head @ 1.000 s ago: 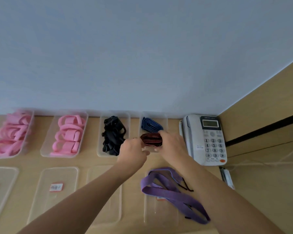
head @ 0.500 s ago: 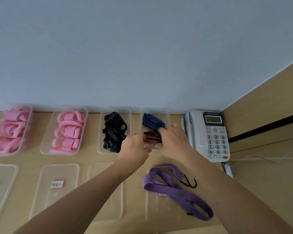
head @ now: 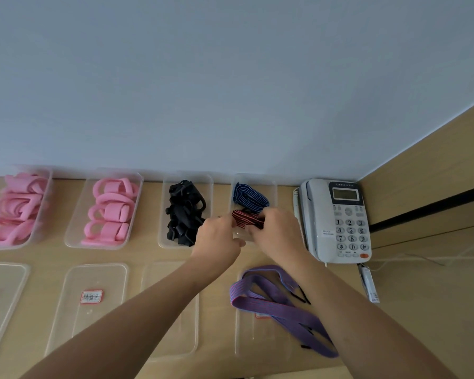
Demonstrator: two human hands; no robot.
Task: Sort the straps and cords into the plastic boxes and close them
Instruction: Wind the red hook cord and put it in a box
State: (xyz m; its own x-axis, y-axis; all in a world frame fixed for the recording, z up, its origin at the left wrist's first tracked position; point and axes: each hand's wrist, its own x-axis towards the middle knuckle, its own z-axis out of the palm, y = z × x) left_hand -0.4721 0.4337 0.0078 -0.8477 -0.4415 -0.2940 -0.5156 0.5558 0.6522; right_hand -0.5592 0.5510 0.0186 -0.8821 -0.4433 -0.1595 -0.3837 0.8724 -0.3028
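Four boxes (head: 253, 179) line the wall, phone (head: 337, 220) at right; lids (head: 91, 305), apparently four, lie before them.

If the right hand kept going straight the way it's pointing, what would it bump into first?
The right hand points up and left, toward the wall. It is already on the red cord, so it would likely push that into the blue strap in the same box. Depth is hard to judge.
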